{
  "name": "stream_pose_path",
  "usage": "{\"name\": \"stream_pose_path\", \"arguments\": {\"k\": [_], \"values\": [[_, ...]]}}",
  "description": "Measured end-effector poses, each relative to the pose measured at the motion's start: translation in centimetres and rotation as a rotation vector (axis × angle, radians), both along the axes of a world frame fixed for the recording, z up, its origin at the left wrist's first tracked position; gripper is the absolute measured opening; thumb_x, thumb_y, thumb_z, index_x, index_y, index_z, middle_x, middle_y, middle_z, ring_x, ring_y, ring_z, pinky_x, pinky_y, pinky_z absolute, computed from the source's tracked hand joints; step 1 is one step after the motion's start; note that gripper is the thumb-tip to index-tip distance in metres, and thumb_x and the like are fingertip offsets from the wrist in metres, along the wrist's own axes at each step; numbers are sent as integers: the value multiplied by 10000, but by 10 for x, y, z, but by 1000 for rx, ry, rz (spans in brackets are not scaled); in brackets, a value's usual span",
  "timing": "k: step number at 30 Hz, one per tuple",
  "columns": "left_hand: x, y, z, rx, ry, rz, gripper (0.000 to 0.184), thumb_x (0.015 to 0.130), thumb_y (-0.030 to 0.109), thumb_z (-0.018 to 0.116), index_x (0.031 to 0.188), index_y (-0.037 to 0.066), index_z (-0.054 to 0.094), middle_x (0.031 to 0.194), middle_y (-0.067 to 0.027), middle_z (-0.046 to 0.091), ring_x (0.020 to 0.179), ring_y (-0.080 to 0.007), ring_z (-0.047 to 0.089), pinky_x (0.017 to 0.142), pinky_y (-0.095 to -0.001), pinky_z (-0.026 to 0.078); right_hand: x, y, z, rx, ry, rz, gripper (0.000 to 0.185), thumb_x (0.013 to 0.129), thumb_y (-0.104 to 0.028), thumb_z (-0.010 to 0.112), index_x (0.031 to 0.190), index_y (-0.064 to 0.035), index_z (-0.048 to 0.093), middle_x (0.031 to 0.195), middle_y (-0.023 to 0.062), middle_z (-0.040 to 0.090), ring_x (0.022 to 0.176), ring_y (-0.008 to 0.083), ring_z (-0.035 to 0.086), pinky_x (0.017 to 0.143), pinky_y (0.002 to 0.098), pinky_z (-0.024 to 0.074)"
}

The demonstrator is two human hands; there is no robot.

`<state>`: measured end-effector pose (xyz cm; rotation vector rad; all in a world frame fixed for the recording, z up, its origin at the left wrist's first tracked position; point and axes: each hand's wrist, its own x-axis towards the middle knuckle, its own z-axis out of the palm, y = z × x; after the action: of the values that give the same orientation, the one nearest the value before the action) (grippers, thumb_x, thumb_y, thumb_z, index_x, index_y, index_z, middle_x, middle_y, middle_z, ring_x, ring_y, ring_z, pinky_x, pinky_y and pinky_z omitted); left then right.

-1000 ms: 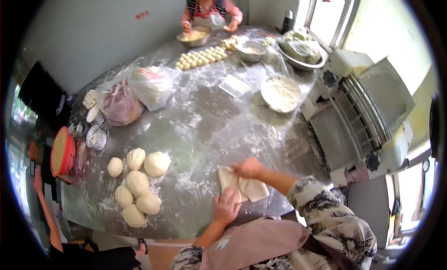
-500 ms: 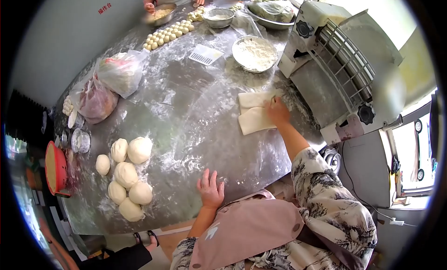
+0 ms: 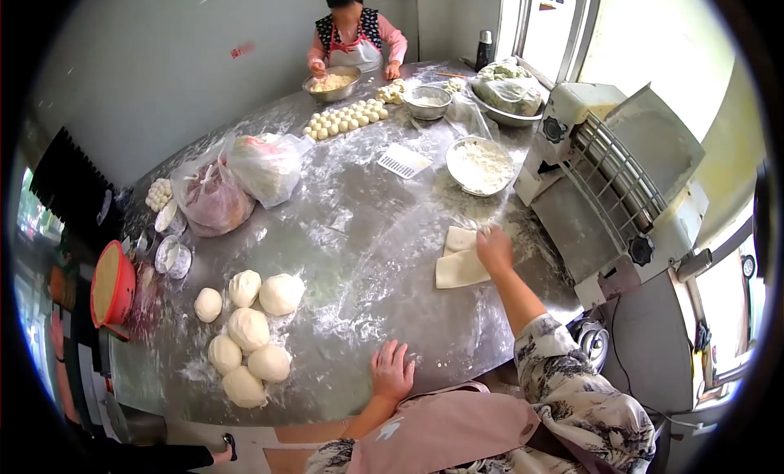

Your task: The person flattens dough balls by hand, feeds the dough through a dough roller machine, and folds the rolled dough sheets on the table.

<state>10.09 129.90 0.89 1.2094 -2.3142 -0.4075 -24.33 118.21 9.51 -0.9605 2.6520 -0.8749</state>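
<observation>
My left hand point(image 3: 393, 371) lies on the steel table's near edge, fingers spread, holding nothing. My right hand point(image 3: 495, 252) is closed at the right side of a folded, pale sheet of dough point(image 3: 459, 270), which lies flat on the table. Its fingertips are partly hidden and a little blurred, though they appear to grip the dough's edge. Several round dough balls point(image 3: 248, 329) sit in a cluster to the left of my left hand. Beyond the sheet stands a bowl of flour point(image 3: 480, 165), with a white slotted scraper point(image 3: 403, 160) beside it.
A dough roller machine point(image 3: 604, 180) stands at the right. Filled plastic bags point(image 3: 214, 198) and a red basin point(image 3: 112, 284) are at the left. Rows of small dough pieces point(image 3: 346, 119) lie at the back, near a co-worker point(image 3: 356, 41) whose hand is at a metal bowl point(image 3: 333, 84).
My view has tilted upward, bringing the co-worker into fuller sight. My right hand stays at the dough sheet's right side, and its upper part shows less. My left hand still rests on the table.
</observation>
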Motion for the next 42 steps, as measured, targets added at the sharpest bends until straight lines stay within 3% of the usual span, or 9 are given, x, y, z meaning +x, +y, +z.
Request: {"name": "stream_pose_path", "arguments": {"k": [8,12,15,20,26,29,31,37,42], "values": [[-3,0,4,-2,60,-21,421,775,202,639,1163,44,590,1273,-180,514,1174,-378,474,985,-522,345,-12,-8,192,-43,234,230,406,817,-457,629,951,-75,658,935,173,667,910,352,632,763,447,499],[-6,3,0,-4,20,1,418,777,232,629,1157,63,590,1263,-162,527,1201,-365,468,1021,-530,334,-76,11,293,-94,479,184,465,835,-519,611,1096,-137,659,1022,138,668,984,301,637,833,425,514],[-10,4,6,-3,7,17,410,775,204,624,1152,46,582,1258,-172,527,1198,-369,470,1026,-526,332,-126,39,380,-129,601,106,631,779,-563,653,1188,-82,635,991,166,693,894,290,681,821,388,530],[-12,7,1,-17,-63,45,426,763,169,623,1162,33,564,1268,-186,514,1209,-379,454,1034,-526,321,-252,71,450,-291,634,57,486,766,-434,698,1074,-58,685,893,131,710,756,231,694,753,346,542],[-37,12,23,3,-103,175,422,877,313,584,1221,71,553,1298,-183,515,1203,-391,462,992,-494,384,-384,100,407,170,627,13,490,814,-474,623,1093,-74,671,1042,145,679,955,299,643,867,401,488],[-55,14,53,106,-194,223,406,870,313,598,1201,81,566,1300,-181,516,1201,-381,471,995,-478,389,-440,113,354,427,580,-9,531,878,-492,555,1172,-54,614,1077,171,662,1013,319,620,906,394,464],[-63,10,31,77,-120,288,424,840,193,588,1220,17,518,1319,-229,457,1206,-408,445,1039,-500,322,-453,124,334,533,571,-65,572,886,-476,553,1268,-50,548,1110,190,647,1014,337,618,902,391,467],[-150,-40,46,178,352,110,420,882,48,538,1280,-37,436,1401,-258,315,1176,-384,479,984,-434,422,-393,130,329,519,403,111,553,901,-380,568,1335,-48,486,1220,197,593,1101,346,576,941,376,454],[-276,-81,73,303,523,-131,399,903,61,534,1283,-26,450,1300,-210,435,1061,-290,557,914,-367,462,-377,151,334,221,321,114,548,899,-354,604,1358,-85,470,1228,173,589,1126,289,576,960,359,456]]}}
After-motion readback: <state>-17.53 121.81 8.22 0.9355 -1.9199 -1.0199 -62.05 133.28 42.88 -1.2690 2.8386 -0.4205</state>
